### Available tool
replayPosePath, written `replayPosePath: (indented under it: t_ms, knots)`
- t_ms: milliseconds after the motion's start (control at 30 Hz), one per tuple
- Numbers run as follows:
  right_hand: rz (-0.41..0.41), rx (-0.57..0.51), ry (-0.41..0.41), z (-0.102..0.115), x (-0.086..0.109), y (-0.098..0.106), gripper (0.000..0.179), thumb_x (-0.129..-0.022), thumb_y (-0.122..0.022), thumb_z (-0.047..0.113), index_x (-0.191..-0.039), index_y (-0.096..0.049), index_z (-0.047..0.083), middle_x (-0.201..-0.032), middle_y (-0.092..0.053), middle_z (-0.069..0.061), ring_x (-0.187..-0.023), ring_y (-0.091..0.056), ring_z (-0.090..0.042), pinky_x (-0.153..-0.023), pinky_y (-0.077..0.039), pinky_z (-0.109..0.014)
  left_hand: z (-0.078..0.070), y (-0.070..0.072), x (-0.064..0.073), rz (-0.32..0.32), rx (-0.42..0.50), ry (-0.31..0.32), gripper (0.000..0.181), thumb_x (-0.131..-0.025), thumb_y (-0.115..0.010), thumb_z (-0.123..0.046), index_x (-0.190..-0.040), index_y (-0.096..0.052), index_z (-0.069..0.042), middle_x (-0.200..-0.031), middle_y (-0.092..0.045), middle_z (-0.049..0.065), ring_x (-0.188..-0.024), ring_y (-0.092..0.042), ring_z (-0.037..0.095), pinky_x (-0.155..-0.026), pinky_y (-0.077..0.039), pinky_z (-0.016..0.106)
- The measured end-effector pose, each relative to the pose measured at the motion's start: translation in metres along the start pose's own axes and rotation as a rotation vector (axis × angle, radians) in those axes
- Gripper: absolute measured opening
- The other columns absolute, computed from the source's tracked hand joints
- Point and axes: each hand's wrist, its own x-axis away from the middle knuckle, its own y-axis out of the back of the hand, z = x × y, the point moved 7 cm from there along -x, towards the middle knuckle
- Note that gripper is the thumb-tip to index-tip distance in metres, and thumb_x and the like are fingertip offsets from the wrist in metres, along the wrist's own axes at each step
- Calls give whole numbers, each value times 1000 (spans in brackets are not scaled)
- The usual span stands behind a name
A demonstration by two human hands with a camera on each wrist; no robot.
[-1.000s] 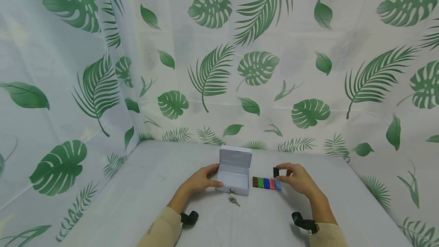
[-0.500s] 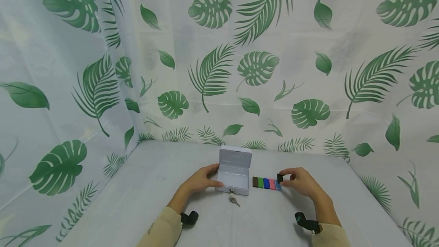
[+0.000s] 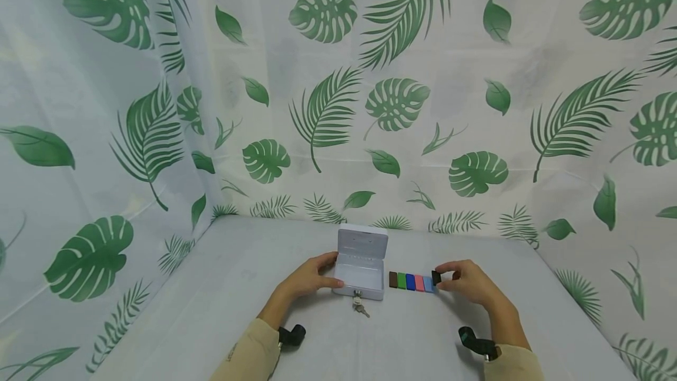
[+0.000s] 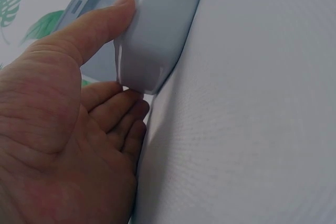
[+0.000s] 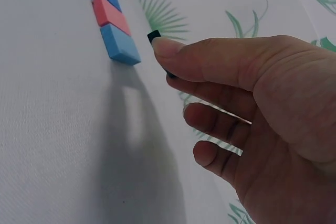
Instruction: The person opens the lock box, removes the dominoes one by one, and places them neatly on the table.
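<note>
A small grey-white cash box (image 3: 372, 296) stands with its lid (image 3: 362, 243) raised and its inside bare. My left hand (image 3: 307, 279) holds the box's left end, thumb on the front rim and fingers against the side, as the left wrist view shows. Between thumb and fingers my right hand (image 3: 472, 281) pinches a small black block (image 5: 153, 35), tilted and above the table. Just left of it ends a row of flat blocks: brown (image 3: 393, 279), green (image 3: 402, 281), blue (image 3: 410, 282), pink (image 3: 419, 283) and light blue (image 5: 119, 44).
From the lock at the box's front hang keys (image 3: 361, 308) on the white tabletop (image 3: 328, 346). A leaf-patterned curtain (image 3: 328, 193) closes off the back and both sides. Black wrist cameras sit at both cuffs.
My right hand has carried the black block to the right and slightly lower, from above the light blue block to past the row's right end. The left hand and box stay put.
</note>
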Motion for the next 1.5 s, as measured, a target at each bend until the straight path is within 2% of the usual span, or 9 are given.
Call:
replayPosePath:
  t_ms: [133,633,1067,1500]
  knots:
    - [16,-8,-31,-5,-1,-1,47,-86,-85,25,-129,-73,10,-102,-63,-9,-95,-52,-26,-68,-44,-34,0,0,0,1,3,-2,87,-85,-87,-32,-157,-45,-8,-161,-48,9,-152,-41,32,-126,-32,54]
    - [19,-6,-20,-7,0,-4,46,-84,-86,19,-127,-74,8,-104,-64,-9,-95,-52,-26,-68,-44,-34,4,-1,-2,-1,-11,-10,88,-86,-87,-35,-158,-44,-9,-162,-47,8,-153,-40,31,-126,-31,54]
    - [24,12,-62,-8,-2,-6,46,-83,-87,19,-126,-75,10,-106,-63,-10,-97,-52,-26,-70,-46,-34,6,-1,-3,0,-9,-11,88,-86,-87,-34,-158,-44,-9,-162,-48,8,-153,-41,31,-126,-32,54]
    - [17,61,-47,-3,-1,-7,45,-81,-87,14,-123,-75,8,-105,-64,-10,-92,-55,-25,-70,-49,-33,4,0,-2,-3,-10,0,89,-85,-87,-34,-158,-44,-9,-162,-48,8,-152,-41,32,-126,-32,54]
